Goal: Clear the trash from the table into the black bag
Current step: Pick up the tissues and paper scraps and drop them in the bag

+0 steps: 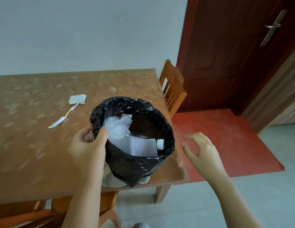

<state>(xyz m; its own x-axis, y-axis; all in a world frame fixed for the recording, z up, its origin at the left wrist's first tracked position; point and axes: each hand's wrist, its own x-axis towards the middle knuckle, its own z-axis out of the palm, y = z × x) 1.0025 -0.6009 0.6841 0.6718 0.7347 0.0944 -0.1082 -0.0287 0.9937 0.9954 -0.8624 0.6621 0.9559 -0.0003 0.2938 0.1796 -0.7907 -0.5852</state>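
The black bag [143, 165] stands open on the right part of the table [28, 153]. Inside lie a clear plastic bottle with a white cap [143, 147] and crumpled clear plastic [117, 127]. My left hand [89, 145] grips the bag's left rim, thumb inside. To the right of the bag my right hand [201, 148] hovers with spread fingers and holds nothing. A torn white wrapper [77, 99] and a long white-and-yellow strip [61, 120] lie on the table behind and left of the bag.
A wooden chair [173, 89] stands at the table's right end. Another chair [44, 214] sits under the near edge. A dark red door [226, 55] and a red mat [226, 145] are to the right.
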